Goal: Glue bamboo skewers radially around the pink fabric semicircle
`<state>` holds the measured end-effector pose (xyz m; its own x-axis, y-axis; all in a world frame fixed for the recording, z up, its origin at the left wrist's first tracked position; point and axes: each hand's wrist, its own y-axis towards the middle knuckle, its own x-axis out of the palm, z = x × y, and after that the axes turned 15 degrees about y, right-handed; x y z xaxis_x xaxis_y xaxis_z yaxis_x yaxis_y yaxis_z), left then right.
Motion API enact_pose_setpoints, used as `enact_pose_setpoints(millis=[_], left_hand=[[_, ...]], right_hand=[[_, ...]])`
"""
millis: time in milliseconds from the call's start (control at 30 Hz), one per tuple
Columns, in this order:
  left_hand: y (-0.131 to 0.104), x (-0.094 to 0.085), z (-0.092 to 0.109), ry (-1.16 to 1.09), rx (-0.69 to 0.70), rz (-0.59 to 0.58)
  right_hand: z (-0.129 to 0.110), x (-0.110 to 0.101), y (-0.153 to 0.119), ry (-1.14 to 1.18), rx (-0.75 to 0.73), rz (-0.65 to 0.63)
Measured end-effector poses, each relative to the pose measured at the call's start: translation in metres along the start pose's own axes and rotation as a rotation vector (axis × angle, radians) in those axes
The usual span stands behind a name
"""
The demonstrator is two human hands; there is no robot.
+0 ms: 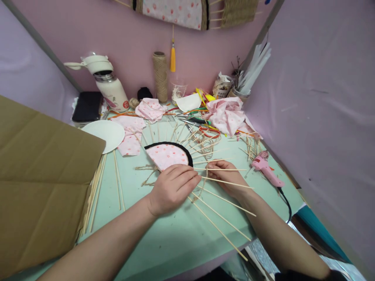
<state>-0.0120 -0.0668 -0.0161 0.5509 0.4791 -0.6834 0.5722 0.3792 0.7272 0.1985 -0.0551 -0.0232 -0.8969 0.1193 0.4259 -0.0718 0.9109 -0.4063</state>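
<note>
A half-round piece covered in pink dotted cloth (168, 155), edged in black, lies on the pale green table with thin wooden sticks (224, 208) fanning out from it. My left hand (175, 187) is closed over its near edge, fingers together and pressed on the piece. To the right, my right hand (224, 175) is pinched around a strand of twine (206, 173) among the sticks. The twine runs down across several sticks between my hands. More twine ends (146, 168) stick out left of the piece.
Brown cardboard (43, 187) stands at the left, by a white disc (107, 134) and loose sticks. A pink glue gun (268, 171) lies at the right. Scissors (208, 132), pink cloth (225, 115), a twine roll (160, 77) and an open bottle (113, 91) line the back.
</note>
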Motion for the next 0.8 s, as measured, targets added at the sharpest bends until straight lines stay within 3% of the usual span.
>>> enact_pose_setpoints(millis=[533, 800], left_hand=[[-0.003, 0.001, 0.000, -0.019, -0.026, -0.021], [-0.001, -0.005, -0.001, 0.050, 0.009, -0.073]], right_hand=[[-0.002, -0.005, 0.001, 0.074, -0.047, -0.044], [-0.003, -0.016, 0.006, -0.066, -0.141, -0.069]])
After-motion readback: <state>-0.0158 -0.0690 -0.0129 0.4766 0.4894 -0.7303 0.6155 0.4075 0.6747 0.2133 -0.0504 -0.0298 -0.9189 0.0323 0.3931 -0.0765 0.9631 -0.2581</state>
